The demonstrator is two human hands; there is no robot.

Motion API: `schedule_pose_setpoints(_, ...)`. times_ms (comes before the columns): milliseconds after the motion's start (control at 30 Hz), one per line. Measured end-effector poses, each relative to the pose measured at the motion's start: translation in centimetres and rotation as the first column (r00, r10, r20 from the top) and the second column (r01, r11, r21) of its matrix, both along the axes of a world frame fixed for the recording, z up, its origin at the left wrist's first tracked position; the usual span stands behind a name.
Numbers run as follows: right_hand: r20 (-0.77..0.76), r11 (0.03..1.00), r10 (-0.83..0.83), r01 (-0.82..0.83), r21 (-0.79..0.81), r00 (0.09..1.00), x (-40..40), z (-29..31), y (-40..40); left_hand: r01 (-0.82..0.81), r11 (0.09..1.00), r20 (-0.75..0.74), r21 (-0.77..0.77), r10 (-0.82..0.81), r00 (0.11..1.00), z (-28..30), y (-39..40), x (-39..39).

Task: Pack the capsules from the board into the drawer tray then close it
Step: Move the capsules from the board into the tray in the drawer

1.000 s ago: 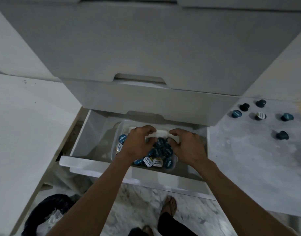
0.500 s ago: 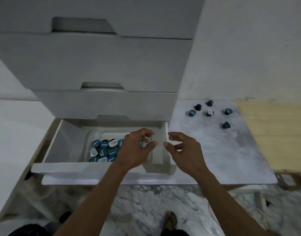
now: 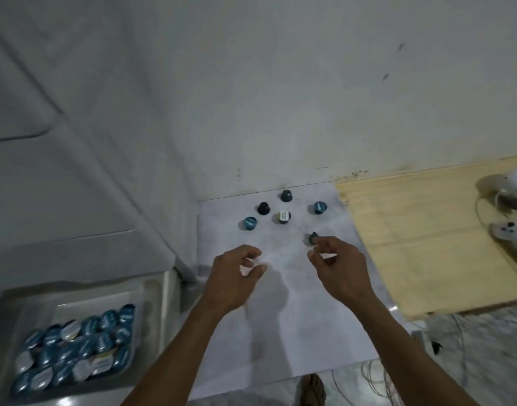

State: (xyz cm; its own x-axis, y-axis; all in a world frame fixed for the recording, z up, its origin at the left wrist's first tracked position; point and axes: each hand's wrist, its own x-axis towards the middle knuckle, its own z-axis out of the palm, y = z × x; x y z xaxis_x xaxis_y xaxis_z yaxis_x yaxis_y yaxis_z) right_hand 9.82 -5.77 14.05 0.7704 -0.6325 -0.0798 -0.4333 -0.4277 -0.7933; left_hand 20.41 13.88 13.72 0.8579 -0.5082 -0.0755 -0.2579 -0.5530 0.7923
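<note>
Two bare hands reach out over a pale marble board [image 3: 280, 332]. The left hand [image 3: 230, 276] hangs over the board with its fingers loosely bent and nothing in them. The right hand [image 3: 336, 268] is a bit further out, and its fingertips [image 3: 320, 241] are right at a dark capsule [image 3: 311, 237]. The picture is blurry there, so it is hard to say if the fingers have pinched the capsule or only touch it. Five more capsules sit near the far edge of the board, well apart from the hands: a blue capsule [image 3: 250, 223] on the left, a black capsule [image 3: 263, 208] behind it, another dark capsule [image 3: 286, 196] close to the wall, a white-topped capsule [image 3: 284, 216] in the middle and a blue-topped capsule [image 3: 320, 207] on the right. Down in the left corner the drawer [image 3: 163, 291] stands open, and the clear tray [image 3: 64, 306] in it is full of packed capsules [image 3: 75, 350], mostly blue with some white tops. To the right of the board lies a wooden mat [image 3: 421, 247] with a white controller [image 3: 512, 232] on it.
</note>
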Motion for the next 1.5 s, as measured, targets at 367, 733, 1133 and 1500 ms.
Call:
schedule_pose_setpoints(367, -0.312, 0.992, -0.083, 0.109, 0.066, 0.946, 6.4, -8.7, -8.0, -0.395, 0.912, 0.024, 0.115, 0.395, 0.918, -7.9, -8.8, 5.3)
schedule_pose_setpoints(733, -0.185, 0.96, -0.077, 0.022, -0.28, 0.98, 8.6, -14.4, -6.8, -0.42, 0.894, 0.146, 0.159, 0.399, 0.905, -14.6, -10.4, 9.8)
schedule_pose_setpoints(1133, 0.206, 0.91, 0.153, -0.056, -0.411, 0.966, 7.1, -18.9, -7.5, -0.417, 0.907, 0.363, -0.061, 0.41, 0.837, -16.9, -10.9, 9.5)
schedule_pose_setpoints(1500, 0.32, 0.926, 0.121, 0.01, -0.378, 0.94, 6.5, -18.6, -7.5, -0.477, 0.867, 0.311, -0.146, 0.498, 0.81, -17.7, -11.2, 9.3)
